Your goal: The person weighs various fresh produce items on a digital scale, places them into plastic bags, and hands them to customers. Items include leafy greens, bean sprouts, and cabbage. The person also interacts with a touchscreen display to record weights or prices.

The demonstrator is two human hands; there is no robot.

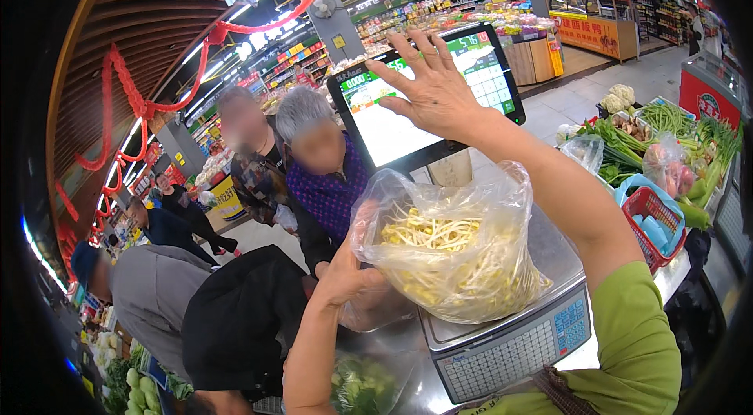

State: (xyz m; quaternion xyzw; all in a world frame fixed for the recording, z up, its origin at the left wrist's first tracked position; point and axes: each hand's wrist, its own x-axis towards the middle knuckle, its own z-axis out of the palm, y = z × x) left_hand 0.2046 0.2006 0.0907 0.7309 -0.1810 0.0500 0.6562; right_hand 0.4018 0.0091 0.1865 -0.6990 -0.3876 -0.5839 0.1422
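Note:
A clear plastic bag of bean sprouts (459, 262) bulges over the left part of a metal weighing scale's platform (553, 244). My left hand (351, 278) grips the bag's left side, its fingers partly hidden by the plastic. Whether the scale bears the bag's full weight is not plain. Above and beyond it, my right hand (432, 82) is spread in front of a lit touchscreen (394, 138), holding nothing. Contact between its fingertips and the screen cannot be made out. The scale's keypad (500, 365) faces me.
Bagged green vegetables (365, 379) lie on the metal counter at lower left. To the right are a red plastic basket (644, 197) and heaped vegetables (623, 144). Several people stand on the left, one in a purple patterned garment (329, 191) close to the counter.

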